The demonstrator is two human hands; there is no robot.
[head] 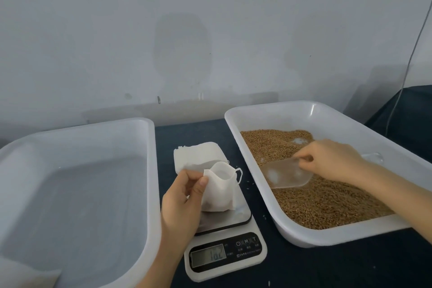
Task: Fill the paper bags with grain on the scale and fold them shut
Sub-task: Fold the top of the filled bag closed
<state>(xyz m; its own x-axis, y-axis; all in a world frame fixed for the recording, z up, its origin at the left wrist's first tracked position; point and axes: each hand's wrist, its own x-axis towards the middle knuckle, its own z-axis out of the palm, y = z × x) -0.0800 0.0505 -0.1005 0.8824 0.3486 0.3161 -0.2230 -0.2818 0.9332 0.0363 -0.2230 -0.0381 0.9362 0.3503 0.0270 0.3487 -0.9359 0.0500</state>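
A small white paper bag (221, 190) with a drawstring stands on the steel platform of the kitchen scale (225, 241), its mouth open. My left hand (183, 199) pinches the bag's left rim between thumb and fingers. The scale's display shows a blurred number. To the right, a white tray (311, 236) holds brown grain (327, 201). My right hand (334, 161) grips a clear plastic scoop (288, 174) by its handle end, with the scoop lying over the grain. A stack of flat white bags (198, 153) lies behind the scale.
A large white tray (149, 170) stands at the left with nothing visible in it. The table has a dark blue cover (327, 269). A few stray grains lie beside the scale. A grey wall rises close behind, and a thin cable (406, 70) hangs at the right.
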